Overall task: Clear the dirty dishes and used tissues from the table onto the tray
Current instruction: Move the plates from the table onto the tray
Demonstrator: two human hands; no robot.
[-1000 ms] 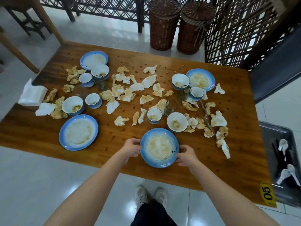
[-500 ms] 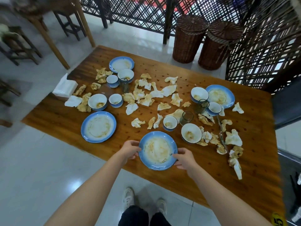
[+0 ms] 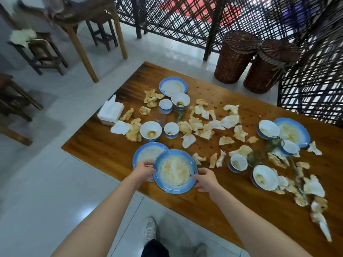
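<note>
**Both hands on a smeared blue-rimmed plate**

The dirty plate (image 3: 175, 172), blue at the rim and streaked with brownish residue, is at the near-left edge of the table (image 3: 96, 145). It overlaps a second plate (image 3: 146, 153) of the same kind just to its left. The left hand (image 3: 143, 170) grips its left rim with curled fingers. The right hand (image 3: 206, 179) clasps the right rim, thumb on top.

From this angle I cannot tell whether the held plate rests on the lower one or hangs just above it.

Just beyond stand a white bowl (image 3: 150, 130) and a small cup (image 3: 171, 129). Crumpled used tissues (image 3: 202, 127) lie scattered across the middle of the table and down its right side, among more bowls, cups and plates. A tissue box (image 3: 110, 111) sits at the table's left edge. Two wicker baskets (image 3: 237, 56) stand on the floor past the far side.
</note>
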